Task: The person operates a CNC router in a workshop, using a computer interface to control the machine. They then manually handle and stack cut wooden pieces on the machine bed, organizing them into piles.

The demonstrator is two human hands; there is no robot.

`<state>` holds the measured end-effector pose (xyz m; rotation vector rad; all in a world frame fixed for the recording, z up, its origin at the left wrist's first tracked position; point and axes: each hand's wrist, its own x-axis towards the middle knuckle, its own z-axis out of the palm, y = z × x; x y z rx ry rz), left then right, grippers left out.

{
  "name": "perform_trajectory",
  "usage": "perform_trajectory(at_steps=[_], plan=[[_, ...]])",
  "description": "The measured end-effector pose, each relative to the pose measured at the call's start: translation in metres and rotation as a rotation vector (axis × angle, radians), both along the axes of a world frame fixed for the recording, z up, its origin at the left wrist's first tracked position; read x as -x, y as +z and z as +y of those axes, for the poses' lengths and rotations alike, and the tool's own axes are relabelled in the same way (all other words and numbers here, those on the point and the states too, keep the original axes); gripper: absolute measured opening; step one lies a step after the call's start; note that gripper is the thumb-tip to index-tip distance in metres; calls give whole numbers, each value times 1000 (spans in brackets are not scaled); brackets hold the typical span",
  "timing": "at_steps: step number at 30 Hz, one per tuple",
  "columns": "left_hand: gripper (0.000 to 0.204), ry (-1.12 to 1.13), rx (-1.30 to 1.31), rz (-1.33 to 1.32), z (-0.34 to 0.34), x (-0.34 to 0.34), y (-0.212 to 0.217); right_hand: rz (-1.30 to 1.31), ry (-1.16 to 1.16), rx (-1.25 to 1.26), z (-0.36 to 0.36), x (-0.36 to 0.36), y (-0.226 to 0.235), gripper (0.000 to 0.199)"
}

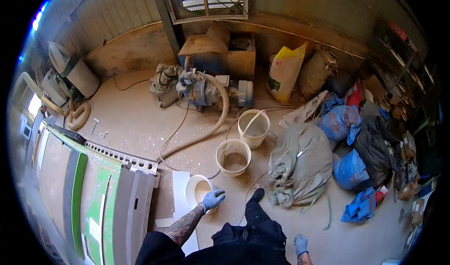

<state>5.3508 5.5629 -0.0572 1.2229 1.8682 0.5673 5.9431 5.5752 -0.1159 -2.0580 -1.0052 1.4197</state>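
Note:
My left hand [213, 200], in a light blue glove, is closed on the right-hand rim of a white bucket [191, 190]. Some pale beige material shows inside the bucket, which stands beside my left leg. At my right side hangs my right hand [301, 244], gloved too, with its fingers loosely bent and nothing visible in them. Just beyond the white bucket stands a cream bucket [220, 164] with a dusty inside. Behind that one is another cream bucket [253, 145] with a pale strip across its mouth.
A blue motor pump [204, 92] with a thick beige hose [187, 145] lies ahead. On the right are a large grey-green sack [300, 164] and blue bags [350, 169]. A green and grey machine [96, 190] borders the left. White panels [180, 204] lie beside it on the dusty floor.

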Motion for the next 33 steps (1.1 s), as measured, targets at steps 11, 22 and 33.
perform_trajectory(at_steps=[11, 22, 33], plan=[[53, 270, 175, -109, 220, 37, -60, -27, 603, -214, 472, 144, 93, 28], [58, 561, -10, -115, 579, 130, -155, 133, 918, 47, 833, 440, 40, 25], [80, 501, 120, 202, 772, 160, -230, 135, 844, 268, 917, 623, -177, 32]])
